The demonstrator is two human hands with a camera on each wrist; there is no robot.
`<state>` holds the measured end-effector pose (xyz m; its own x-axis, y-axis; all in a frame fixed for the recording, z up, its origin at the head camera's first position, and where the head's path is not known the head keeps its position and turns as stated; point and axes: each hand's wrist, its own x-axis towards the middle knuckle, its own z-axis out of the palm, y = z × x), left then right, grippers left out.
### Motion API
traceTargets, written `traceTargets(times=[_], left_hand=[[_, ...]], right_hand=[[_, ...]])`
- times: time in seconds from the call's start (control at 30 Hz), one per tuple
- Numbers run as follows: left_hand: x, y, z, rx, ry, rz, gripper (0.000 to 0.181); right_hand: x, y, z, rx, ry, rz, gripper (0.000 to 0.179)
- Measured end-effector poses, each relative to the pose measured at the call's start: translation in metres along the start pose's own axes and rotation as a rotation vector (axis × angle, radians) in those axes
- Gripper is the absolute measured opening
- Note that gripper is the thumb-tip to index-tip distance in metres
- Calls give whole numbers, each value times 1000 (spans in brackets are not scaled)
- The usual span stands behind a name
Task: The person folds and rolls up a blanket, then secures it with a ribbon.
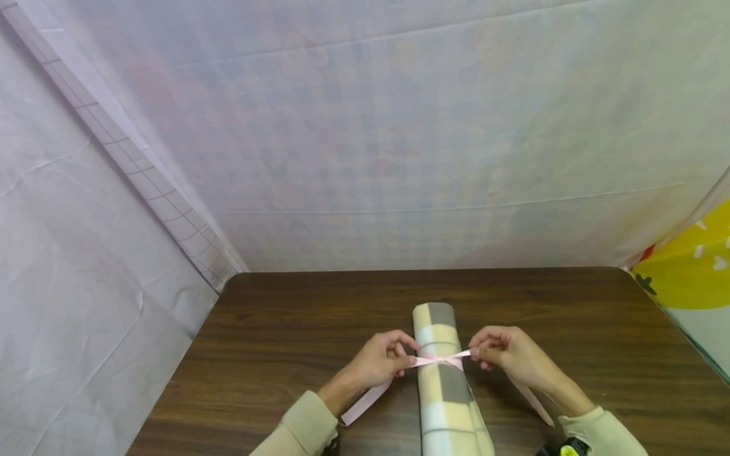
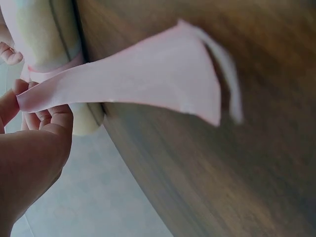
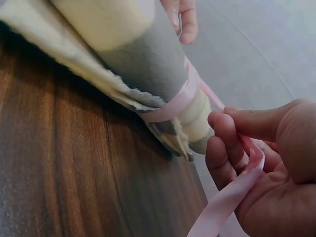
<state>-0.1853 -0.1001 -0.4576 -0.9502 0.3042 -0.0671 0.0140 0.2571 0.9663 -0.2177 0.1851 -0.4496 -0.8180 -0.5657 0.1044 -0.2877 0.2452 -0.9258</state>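
A rolled checked cloth in cream, white and grey lies lengthwise on the brown wooden table. Around its middle runs a pink ribbon, crossed over itself on top of the roll. On the left side, my left hand pinches one end of the ribbon between thumb and fingers; the loose tail hangs out past the hand. My right hand pinches the other end on the right side, with its tail trailing across the palm. Both ribbon ends are stretched outward from the crossing.
The dark wooden table extends to both sides of the roll. Pale hanging sheets stand behind its far edge and on the left. A yellow patterned cloth hangs at the right edge.
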Motion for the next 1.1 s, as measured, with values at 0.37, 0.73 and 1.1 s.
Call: traceTargets(times=[0.37,0.73,1.1], left_hand=[[1,-5,-5,53,22,-6,14],[1,-9,-7,173,2,15,7],[-1,-10,-7,290,-47,23,9]], right_hand=[[-4,10,-2,-57,30,55,7],[-13,28,-4,-17,-26,15,8],[-12,28,5,17,-1,101,7]])
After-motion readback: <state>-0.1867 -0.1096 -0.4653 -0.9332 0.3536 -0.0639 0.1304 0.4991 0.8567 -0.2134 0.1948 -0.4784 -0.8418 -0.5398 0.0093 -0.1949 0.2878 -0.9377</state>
